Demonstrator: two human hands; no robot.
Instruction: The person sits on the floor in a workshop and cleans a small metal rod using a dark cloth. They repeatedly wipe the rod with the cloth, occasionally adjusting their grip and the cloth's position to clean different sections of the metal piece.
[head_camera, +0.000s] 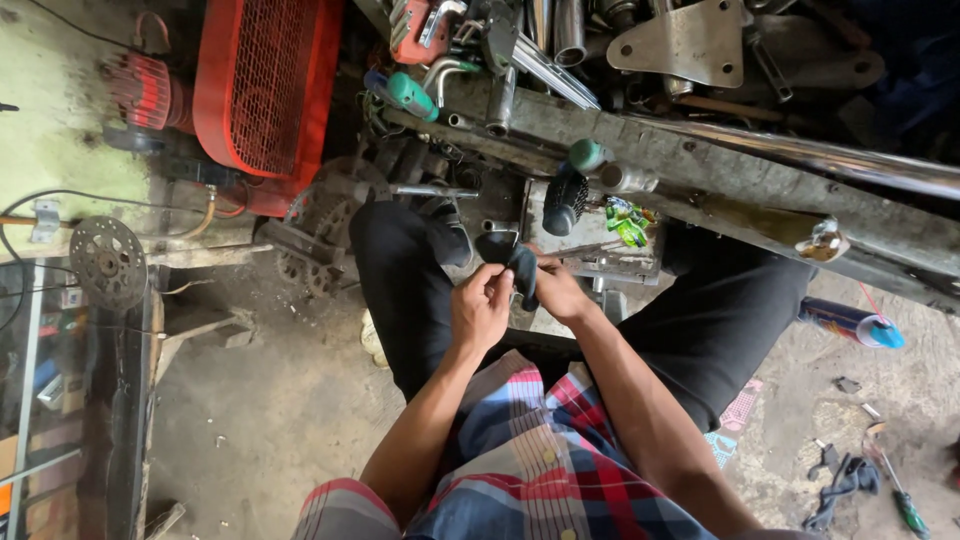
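Note:
My left hand (480, 305) and my right hand (560, 290) meet in front of my black-trousered knees, both gripping a small dark rubbery piece (522, 270) that hangs between the fingers. What the piece is cannot be told; it is partly hidden by my fingers. I stand at a dirty metal workbench edge (700, 170), just beyond my hands. A dark wire brush head (563, 200) and a green wrapper (628, 222) lie a little beyond my right hand.
The bench holds pipes, a metal bracket plate (690, 42), and green-handled tools (410, 95). A red compressor (262, 85) stands at the left, with a sprocket disc (107, 262) near it. A blue spray can (850, 323) and a screwdriver (900, 495) lie on the concrete floor at right.

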